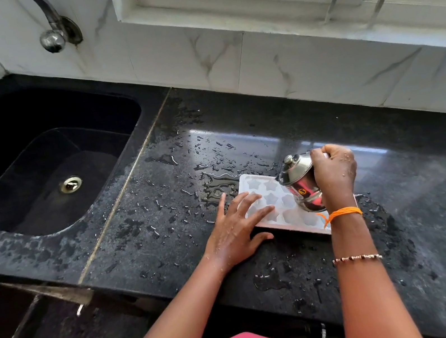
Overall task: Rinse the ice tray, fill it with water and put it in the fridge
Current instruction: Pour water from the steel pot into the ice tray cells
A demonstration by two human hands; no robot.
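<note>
A white ice tray point(274, 189) with star-shaped cells lies flat on the wet black counter point(163, 208), right of the sink. My left hand point(236, 231) rests on the tray's near-left edge, fingers spread over it. My right hand point(334, 173) grips a small lidded steel pot point(297, 177), tilted to the left above the tray's right half. The tray's right end is hidden behind the pot and my wrist.
A black sink point(37, 158) with a metal drain sits at the left, with a steel tap point(54, 34) on the tiled wall above it. Puddles and drops cover the counter around the tray. A window sill runs along the back wall.
</note>
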